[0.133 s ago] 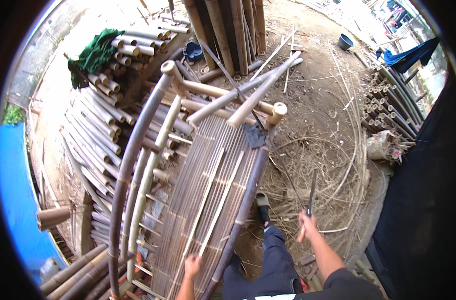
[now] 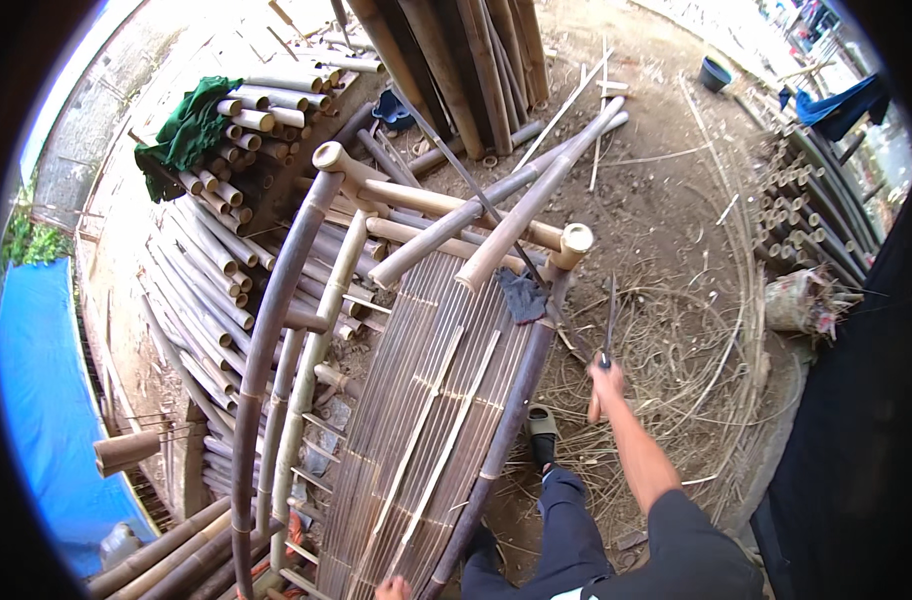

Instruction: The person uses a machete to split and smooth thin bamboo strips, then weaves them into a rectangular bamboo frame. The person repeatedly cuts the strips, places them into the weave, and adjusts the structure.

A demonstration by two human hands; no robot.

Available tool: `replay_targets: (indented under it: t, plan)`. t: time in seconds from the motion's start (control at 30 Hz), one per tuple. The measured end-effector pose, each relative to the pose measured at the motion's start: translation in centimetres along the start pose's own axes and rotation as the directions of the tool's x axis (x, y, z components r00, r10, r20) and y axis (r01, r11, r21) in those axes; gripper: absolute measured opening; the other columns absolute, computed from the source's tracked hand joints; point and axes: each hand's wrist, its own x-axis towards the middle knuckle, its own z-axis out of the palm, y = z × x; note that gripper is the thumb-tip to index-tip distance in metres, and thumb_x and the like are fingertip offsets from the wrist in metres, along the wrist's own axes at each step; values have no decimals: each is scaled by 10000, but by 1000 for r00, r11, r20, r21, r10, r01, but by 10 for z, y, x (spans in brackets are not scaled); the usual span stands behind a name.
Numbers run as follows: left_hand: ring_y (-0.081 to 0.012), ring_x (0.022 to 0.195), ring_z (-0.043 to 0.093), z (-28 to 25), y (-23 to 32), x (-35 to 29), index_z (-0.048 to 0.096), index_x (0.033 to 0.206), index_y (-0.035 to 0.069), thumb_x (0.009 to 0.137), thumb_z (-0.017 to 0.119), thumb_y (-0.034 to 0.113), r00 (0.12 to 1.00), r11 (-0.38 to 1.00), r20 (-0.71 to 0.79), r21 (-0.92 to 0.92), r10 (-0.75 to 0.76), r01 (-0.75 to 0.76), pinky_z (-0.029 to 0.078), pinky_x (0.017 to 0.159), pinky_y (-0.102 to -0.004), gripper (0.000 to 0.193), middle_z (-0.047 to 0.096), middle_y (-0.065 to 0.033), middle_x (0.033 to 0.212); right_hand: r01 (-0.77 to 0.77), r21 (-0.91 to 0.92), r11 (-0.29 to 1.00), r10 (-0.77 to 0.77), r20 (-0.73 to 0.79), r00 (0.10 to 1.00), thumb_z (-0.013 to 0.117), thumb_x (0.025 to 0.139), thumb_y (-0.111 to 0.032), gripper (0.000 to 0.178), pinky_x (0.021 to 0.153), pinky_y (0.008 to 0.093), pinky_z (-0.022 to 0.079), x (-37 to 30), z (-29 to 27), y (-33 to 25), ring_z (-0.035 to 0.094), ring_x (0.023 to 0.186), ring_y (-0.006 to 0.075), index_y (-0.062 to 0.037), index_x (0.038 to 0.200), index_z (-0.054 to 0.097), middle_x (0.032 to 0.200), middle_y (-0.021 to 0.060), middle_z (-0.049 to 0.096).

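Observation:
A long bamboo bench or daybed frame (image 2: 544,360) lies before me, its surface a row of dark bamboo slats (image 2: 376,450). Two pale bamboo strips (image 2: 458,418) lie lengthwise along the slats. My right hand (image 2: 606,375), raised right of the bench, is closed round the handle of a long-bladed knife (image 2: 611,310), blade pointing away from me. Low at the picture's edge my left hand (image 2: 394,589) rests near the lower ends of the pale strips, fingers curled; the edge cuts it off, and what it holds cannot be made out.
Two bamboo poles (image 2: 536,210) lean over the bench's far end, beside a grey cloth (image 2: 523,297). Stacked bamboo (image 2: 211,260) lies to the left, more bamboo (image 2: 806,225) to the right. Shavings (image 2: 666,370) cover the ground by my foot. A dark bucket (image 2: 715,74) stands farther off.
My right hand has lifted the knife away from me, slightly left. My left hand has drawn back toward the lower edge. The view has shifted slightly.

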Motion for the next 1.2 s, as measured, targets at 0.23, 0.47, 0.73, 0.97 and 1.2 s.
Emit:
replay_targets:
  t: [0.23,0.47,0.73,0.97,1.2]
  plan:
    - [-167,666,555,76,51,-155,639,1003,68,964,578,291,937,949,-152,-29,-314,313,452,560,-326,234,612,-27,798,44,172,984,-26,-109,994,682,739,-204,541,812,331,483,136,107,-18,638,861,230,-20,1244,621,999,130,693]
    - [-119,608,507,144,158,-164,620,914,85,979,548,359,984,990,-133,-87,-120,109,404,511,-298,291,564,5,747,-1,167,986,13,-68,998,658,785,-215,310,778,366,482,123,105,14,622,807,221,-8,1015,669,876,110,670]
    - [-127,900,556,90,355,-82,617,1084,80,982,512,442,853,798,-299,-319,427,-511,484,739,-307,391,593,-24,1008,94,87,992,-104,116,988,668,788,-236,271,648,405,465,-46,13,1,596,628,273,27,848,644,666,166,604]
    - [-403,1388,299,-87,580,-172,135,1497,-41,839,439,787,691,311,-480,-649,541,-694,220,1131,-557,1100,297,-318,1455,40,272,961,-152,404,902,677,769,-168,182,576,325,452,-246,-110,-3,548,597,141,-3,821,621,648,44,579]
    - [-143,754,357,-232,595,-322,418,990,52,980,498,350,434,-106,-485,-750,759,-653,318,623,-285,308,363,-53,853,318,262,911,-382,252,889,678,803,-157,116,694,326,484,-374,-182,-9,583,678,178,-66,832,614,715,77,609]
